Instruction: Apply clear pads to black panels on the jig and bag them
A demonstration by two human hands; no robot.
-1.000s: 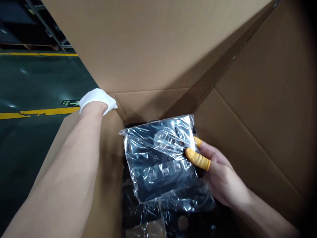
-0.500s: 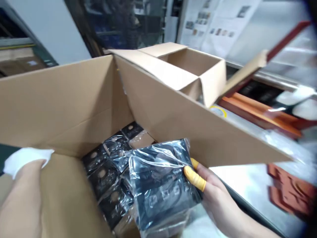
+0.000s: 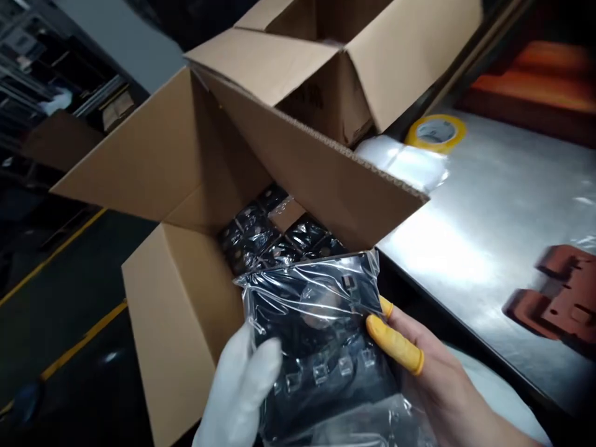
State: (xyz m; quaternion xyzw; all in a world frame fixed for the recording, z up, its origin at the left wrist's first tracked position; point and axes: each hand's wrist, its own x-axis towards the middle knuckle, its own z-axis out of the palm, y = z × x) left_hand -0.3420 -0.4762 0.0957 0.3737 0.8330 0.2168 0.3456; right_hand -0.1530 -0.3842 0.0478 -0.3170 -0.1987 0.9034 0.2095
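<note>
Left hand has moved from the carton rim onto the bagged black item, gripped at lower centre against the right hand. Wrap creased, glossy.

Gloved left hand, right hand gripping

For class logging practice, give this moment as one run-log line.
left hand: white-gloved, on bagged black item | right hand: finger cots, gripping item | nearby: open cardboard carton
</note>
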